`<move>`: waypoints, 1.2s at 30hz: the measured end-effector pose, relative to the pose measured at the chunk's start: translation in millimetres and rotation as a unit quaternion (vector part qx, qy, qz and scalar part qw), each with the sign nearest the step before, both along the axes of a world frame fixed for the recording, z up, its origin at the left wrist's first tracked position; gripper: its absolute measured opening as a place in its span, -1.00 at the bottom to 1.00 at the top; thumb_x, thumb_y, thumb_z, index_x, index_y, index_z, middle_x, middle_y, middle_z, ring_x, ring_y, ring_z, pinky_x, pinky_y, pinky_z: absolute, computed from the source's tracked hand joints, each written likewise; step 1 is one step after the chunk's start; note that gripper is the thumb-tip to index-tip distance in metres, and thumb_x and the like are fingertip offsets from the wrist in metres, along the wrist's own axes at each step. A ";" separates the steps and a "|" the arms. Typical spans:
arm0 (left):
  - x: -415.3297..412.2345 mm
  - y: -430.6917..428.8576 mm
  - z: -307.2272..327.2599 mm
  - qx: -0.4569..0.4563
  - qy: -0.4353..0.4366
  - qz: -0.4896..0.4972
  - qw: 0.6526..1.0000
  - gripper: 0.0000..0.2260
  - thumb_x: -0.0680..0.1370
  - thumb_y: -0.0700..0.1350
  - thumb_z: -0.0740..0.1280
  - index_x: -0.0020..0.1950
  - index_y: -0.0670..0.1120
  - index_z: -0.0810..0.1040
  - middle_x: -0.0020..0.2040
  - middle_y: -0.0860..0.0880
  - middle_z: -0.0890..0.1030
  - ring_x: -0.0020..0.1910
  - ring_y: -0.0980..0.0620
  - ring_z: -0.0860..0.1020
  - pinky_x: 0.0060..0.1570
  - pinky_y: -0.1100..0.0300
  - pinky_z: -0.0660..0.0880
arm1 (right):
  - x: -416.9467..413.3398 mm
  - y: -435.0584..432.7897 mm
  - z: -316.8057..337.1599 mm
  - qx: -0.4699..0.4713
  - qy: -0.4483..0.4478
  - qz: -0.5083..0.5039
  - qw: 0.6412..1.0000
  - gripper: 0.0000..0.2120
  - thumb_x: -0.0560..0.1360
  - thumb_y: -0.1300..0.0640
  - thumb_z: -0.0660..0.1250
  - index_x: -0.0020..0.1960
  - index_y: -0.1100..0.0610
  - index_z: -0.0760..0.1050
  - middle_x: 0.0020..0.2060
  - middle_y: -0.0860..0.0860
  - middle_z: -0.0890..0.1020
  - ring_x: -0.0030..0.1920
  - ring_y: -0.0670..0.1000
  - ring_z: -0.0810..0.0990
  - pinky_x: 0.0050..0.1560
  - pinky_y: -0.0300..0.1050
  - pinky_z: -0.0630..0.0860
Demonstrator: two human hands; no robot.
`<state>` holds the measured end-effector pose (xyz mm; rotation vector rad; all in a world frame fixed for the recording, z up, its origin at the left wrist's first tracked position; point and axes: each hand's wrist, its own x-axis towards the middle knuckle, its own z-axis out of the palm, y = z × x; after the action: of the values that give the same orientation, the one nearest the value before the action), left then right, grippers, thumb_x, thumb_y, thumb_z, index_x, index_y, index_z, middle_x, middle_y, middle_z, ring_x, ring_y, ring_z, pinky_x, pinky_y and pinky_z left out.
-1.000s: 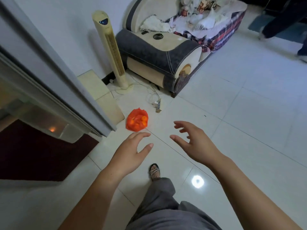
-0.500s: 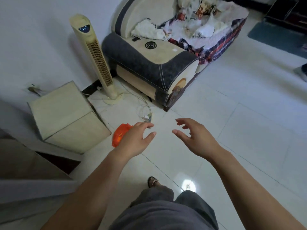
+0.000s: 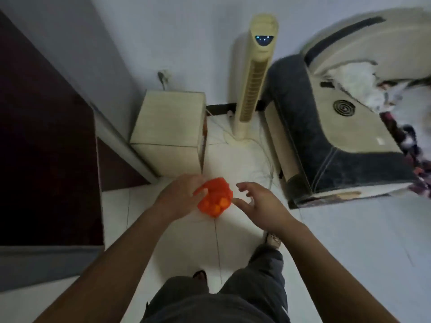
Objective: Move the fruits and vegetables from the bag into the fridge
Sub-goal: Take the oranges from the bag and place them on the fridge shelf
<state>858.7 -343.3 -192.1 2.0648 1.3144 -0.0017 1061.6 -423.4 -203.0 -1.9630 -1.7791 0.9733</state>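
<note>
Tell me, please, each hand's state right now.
Left hand: touching the orange bag; grip cannot be told.
Right hand: open, beside the bag, holding nothing.

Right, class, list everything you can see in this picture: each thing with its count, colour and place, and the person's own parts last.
orange bag: one, orange, fruit inside, between the hands, in front of the box
box: one, cream, against the wall, left of the fan
tower fan: one, cream, upright by the wall
sofa: one, cream and dark grey, right
coil: one, dark, on the sofa arm
cables: several, pale, on the floor by the fan
panel: one, dark maroon, left
floor: white tiles
trousers: grey, bottom
left hand: thumb on the bag, fingers behind it
right hand: fingers spread, right of the bag
</note>
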 end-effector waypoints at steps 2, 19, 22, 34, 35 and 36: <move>9.4 13.9 -10.0 0.000 0.012 0.061 0.998 -0.65 0.60 -0.01 0.18 0.35 -0.08 0.42 0.35 -0.08 0.44 0.33 -0.04 0.36 0.20 0.22 0.26 | 16.9 36.8 -18.5 -0.028 -0.005 0.070 0.997 -0.58 0.52 -0.09 0.27 0.33 0.00 0.36 0.24 -0.04 0.49 0.16 -0.07 0.47 0.10 -0.26 0.36; 50.4 117.4 -454.3 -0.083 -0.018 0.311 0.947 -0.67 0.58 0.06 0.22 0.32 0.01 0.42 0.26 0.00 0.46 0.22 0.01 0.46 0.15 0.14 0.40 | 62.3 246.4 -441.8 -0.104 -0.083 0.341 0.931 -0.49 0.55 -0.13 0.20 0.42 0.06 0.24 0.35 0.01 0.39 0.31 -0.02 0.37 0.27 -0.18 0.27; 43.3 140.6 -566.8 -0.097 -0.085 0.356 0.926 -0.72 0.58 0.01 0.24 0.26 -0.03 0.49 0.23 -0.02 0.51 0.17 0.02 0.48 0.09 0.20 0.39 | 60.0 264.9 -552.2 -0.086 -0.093 0.360 0.924 -0.49 0.54 -0.14 0.19 0.40 0.08 0.27 0.34 0.05 0.38 0.30 0.03 0.37 0.29 -0.08 0.30; 23.9 192.1 -814.3 -0.076 0.017 0.227 0.971 -0.35 0.44 0.22 0.11 0.49 0.01 0.18 0.45 -0.15 0.27 0.41 -0.13 0.27 0.39 0.11 0.19 | 18.0 333.1 -810.7 -0.050 -0.073 0.371 0.924 -0.48 0.60 -0.16 0.00 0.50 -0.01 0.05 0.50 0.07 0.10 0.47 0.13 0.13 0.45 0.04 0.07; 26.5 187.4 -816.3 -0.088 0.000 0.224 0.971 -0.42 0.50 0.13 0.15 0.49 -0.03 0.19 0.44 -0.16 0.27 0.42 -0.13 0.25 0.37 0.13 0.18 | 21.3 327.1 -815.3 -0.068 -0.066 0.374 0.922 -0.48 0.60 -0.14 0.00 0.50 0.01 0.07 0.49 0.09 0.13 0.45 0.14 0.17 0.44 0.02 0.11; 30.3 181.8 -815.4 -0.094 -0.017 0.223 0.970 -0.50 0.56 0.04 0.19 0.47 -0.05 0.21 0.43 -0.15 0.29 0.41 -0.12 0.25 0.36 0.13 0.17 | 25.7 319.5 -818.3 -0.074 -0.059 0.372 0.923 -0.49 0.60 -0.13 0.03 0.49 0.04 0.10 0.46 0.11 0.19 0.42 0.14 0.23 0.40 -0.02 0.16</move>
<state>888.9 -161.5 -1007.5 1.5709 1.6619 0.1034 1087.2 -103.9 -1021.3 -1.4278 -2.6735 1.2457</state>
